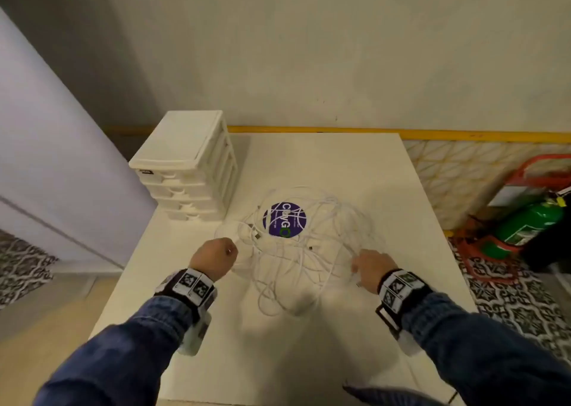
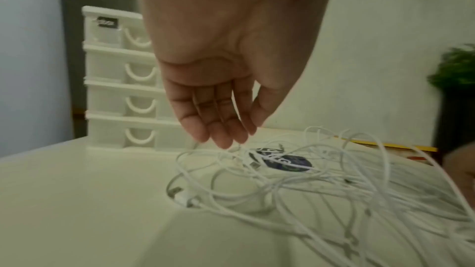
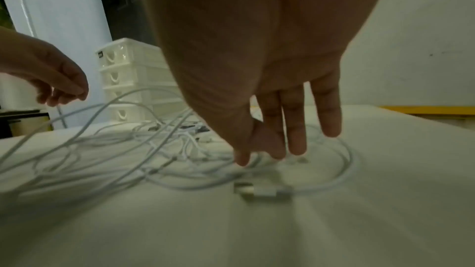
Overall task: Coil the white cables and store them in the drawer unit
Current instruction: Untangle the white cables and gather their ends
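My white table (image 1: 324, 164) stands against a plain cream wall (image 1: 309, 50) at twelve o'clock, with a yellow strip (image 1: 463, 134) running along the wall's foot. At three o'clock lies patterned black-and-white floor tile (image 1: 509, 297), with a green cylinder (image 1: 525, 224) in a red stand. At nine o'clock is a pale lilac panel (image 1: 46, 158).

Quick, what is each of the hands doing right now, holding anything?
Left hand: open, fingers straight, a strand of the tangled white cables between thumb and fingers.
Right hand: open, fingertips reaching down at the cables.
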### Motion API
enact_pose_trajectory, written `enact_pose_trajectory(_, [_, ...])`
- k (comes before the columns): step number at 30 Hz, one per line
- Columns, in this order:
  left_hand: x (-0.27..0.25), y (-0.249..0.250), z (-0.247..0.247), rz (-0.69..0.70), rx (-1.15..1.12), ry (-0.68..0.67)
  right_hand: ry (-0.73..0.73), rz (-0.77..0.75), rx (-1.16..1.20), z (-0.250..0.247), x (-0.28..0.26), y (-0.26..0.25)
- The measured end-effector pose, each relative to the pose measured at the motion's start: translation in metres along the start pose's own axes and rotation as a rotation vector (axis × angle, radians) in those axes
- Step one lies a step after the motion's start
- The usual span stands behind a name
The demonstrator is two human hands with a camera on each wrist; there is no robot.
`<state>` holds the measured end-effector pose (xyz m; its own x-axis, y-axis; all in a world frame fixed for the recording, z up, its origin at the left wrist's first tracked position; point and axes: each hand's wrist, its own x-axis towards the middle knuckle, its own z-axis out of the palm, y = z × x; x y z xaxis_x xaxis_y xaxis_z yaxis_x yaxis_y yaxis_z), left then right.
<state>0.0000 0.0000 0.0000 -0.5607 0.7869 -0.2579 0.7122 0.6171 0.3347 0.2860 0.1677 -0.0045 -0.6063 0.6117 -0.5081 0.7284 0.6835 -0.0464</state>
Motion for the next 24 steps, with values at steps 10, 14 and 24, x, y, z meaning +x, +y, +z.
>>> enact_pose_trajectory(10, [0.036, -0.040, 0.009, -0.056, -0.180, 0.103, -0.011, 0.071, 0.098, 0.007, -0.001, 0.003])
enact_pose_trajectory(14, [0.068, -0.032, 0.010, 0.130, -0.081, 0.052, 0.124, 0.085, 0.410, 0.004, 0.001, -0.008])
enact_pose_trajectory(24, [0.095, -0.003, 0.019, 0.133, 0.427, -0.123, 0.931, -0.004, 0.802, -0.051, -0.004, -0.054])
